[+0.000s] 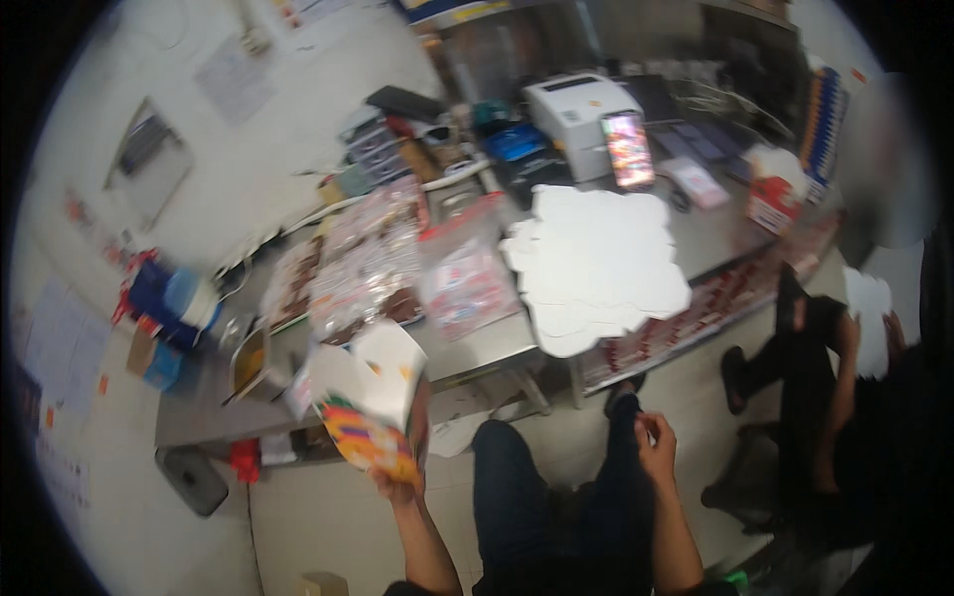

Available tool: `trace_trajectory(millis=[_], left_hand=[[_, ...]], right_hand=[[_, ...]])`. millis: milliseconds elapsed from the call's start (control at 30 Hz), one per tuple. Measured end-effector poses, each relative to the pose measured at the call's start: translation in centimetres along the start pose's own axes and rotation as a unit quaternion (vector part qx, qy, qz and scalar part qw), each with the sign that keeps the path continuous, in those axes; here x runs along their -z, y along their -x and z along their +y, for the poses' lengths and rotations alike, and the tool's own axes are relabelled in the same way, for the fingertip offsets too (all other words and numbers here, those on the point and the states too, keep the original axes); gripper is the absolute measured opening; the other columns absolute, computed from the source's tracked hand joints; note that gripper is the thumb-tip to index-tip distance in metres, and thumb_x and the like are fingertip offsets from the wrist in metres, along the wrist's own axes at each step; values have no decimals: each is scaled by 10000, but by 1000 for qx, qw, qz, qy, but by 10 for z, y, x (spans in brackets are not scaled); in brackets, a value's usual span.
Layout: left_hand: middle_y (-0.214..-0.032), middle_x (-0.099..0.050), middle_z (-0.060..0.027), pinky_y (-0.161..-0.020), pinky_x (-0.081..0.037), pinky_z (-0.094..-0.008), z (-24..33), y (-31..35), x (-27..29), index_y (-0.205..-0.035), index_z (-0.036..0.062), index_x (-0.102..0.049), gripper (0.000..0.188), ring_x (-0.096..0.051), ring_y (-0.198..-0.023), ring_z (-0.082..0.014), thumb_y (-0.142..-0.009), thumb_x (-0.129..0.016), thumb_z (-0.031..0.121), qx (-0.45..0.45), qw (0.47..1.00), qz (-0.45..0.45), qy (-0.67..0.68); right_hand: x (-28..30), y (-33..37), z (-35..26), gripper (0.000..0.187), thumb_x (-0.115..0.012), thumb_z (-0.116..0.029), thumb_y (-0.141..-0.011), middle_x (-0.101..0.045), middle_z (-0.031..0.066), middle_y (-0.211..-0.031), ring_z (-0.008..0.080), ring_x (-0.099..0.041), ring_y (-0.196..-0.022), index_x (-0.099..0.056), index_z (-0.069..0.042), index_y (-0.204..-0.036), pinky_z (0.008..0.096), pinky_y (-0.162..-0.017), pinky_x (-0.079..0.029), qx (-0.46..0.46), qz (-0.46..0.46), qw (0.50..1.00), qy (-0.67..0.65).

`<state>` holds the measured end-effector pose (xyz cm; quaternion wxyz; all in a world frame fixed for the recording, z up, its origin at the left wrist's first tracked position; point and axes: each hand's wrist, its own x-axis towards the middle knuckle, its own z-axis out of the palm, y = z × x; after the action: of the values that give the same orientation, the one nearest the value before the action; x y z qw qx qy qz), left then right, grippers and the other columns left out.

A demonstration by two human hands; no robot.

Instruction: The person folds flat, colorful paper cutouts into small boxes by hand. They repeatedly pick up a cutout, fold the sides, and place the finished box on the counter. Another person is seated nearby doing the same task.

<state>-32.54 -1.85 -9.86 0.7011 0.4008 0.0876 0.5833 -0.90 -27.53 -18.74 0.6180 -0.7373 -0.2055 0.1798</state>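
"How far with the box [378, 442]?"
"Apparently shaped, unclosed on top; gripped in left hand [401, 487] beside table [502, 364]."
"And with right hand [657, 452]?"
"Can't tell if holding anything; loosely curled near knee [620, 442]."

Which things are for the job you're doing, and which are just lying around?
Probably for the job:
the colourful carton, its white flaps open, held in the left hand
the white cut-out sheets stacked on the table

Probably just lying around:
the phone with its screen lit
the white machine behind it
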Motion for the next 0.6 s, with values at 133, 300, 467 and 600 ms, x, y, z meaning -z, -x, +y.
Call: trace_trajectory(millis=[133, 300, 467, 600], left_hand=[[-1415, -406, -160, -1103, -343, -373, 19, -80, -12, -1469, 35, -252, 885, -436, -1295, -272, -811, -808, 235, -153, 937, 54, -310], [-1438, -285, -248, -1153, -209, -421, -24, -103, 2, -1454, -50, -139, 918, -326, -1337, -314, -833, -783, 160, -261, 788, 175, -530], [-1350, -356, -272, -1131, -250, -472, -52, -117, -20, -1371, -114, -208, 1128, -381, -1280, -387, -683, -857, 500, -147, 655, 282, -685], [-1339, -367, -279, -1109, -261, -498, -48, -119, -47, -1344, -116, -253, 1278, -369, -1277, -434, -565, -814, 728, -18, 588, 281, -758]], right_hand=[[-33, 73, 65, 319, -732, -196, -779, -635, 163, -1059, 313, -582, -1042, -684, -55, -1062, 472, -966, -403, 56, -103, 891, 439], [-49, 63, 94, 275, -722, -293, -750, -627, 116, -1020, 330, -553, -1057, -723, -131, -971, 502, -946, -386, 57, -147, 910, 383], [-45, 53, 101, 193, -699, -284, -764, -630, 105, -981, 323, -561, -1047, -734, -158, -905, 498, -899, -412, 29, -115, 910, 398], [-48, 46, 110, 153, -683, -229, -758, -620, 107, -981, 321, -551, -1027, -715, -122, -863, 495, -879, -398, 16, -82, 909, 409]])
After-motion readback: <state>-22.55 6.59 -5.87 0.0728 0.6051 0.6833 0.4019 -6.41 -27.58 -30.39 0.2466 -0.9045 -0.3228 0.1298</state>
